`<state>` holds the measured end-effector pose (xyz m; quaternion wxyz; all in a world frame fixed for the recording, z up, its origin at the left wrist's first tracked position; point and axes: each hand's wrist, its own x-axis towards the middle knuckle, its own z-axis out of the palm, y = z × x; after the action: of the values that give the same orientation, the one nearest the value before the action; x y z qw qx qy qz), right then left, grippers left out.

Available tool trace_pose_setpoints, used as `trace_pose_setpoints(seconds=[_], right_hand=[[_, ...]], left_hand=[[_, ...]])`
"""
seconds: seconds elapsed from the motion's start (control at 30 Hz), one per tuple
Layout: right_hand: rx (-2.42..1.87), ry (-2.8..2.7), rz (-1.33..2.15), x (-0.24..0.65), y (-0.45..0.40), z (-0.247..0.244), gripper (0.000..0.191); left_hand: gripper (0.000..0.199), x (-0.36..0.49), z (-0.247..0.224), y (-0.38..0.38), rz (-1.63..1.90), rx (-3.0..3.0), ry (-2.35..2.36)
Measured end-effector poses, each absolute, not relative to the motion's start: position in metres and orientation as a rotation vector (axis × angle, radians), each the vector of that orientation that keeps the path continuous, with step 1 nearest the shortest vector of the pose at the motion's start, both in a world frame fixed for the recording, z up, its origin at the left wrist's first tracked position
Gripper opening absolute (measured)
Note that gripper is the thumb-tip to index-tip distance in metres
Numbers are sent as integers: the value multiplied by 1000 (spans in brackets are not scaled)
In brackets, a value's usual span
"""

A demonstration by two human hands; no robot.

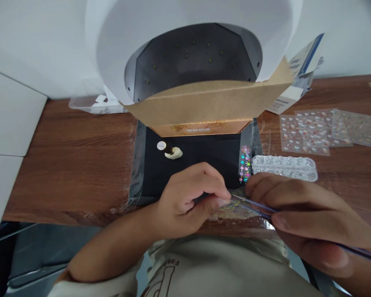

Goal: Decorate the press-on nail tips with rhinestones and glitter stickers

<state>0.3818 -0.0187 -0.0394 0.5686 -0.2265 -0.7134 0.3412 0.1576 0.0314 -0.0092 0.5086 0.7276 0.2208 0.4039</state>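
Observation:
My left hand (193, 198) is closed in a pinch at the edge of a clear sticker sheet (235, 209) with small gold designs. In my right hand (315, 218) is a pair of slim purple-blue tweezers (256, 208). Their tips reach the sheet right beside my left fingertips; whether they grip a sticker is too small to tell. Beyond my left hand, a small cream bottle with a dark neck (173, 153) lies on a black mat (200, 154). A strip of colourful flower stickers (245, 165) and a clear compartment case (286, 167) lie past my right hand.
A white lamp (111, 49) with an open, dark underside stands on an orange-brown box (200, 129) at the back. Patterned sticker sheets (309, 132) lie at the right, near an opened white carton (286, 101). A clear plastic tray (92, 103) sits at the back left.

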Motion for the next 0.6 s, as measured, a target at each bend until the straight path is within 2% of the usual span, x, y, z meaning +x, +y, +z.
trace_pose_setpoints(seconds=[0.6], right_hand=[[-492, -1597, 852, 378, -13, -41, 34]], left_hand=[[6, 160, -8, 36, 894, 1519, 482]])
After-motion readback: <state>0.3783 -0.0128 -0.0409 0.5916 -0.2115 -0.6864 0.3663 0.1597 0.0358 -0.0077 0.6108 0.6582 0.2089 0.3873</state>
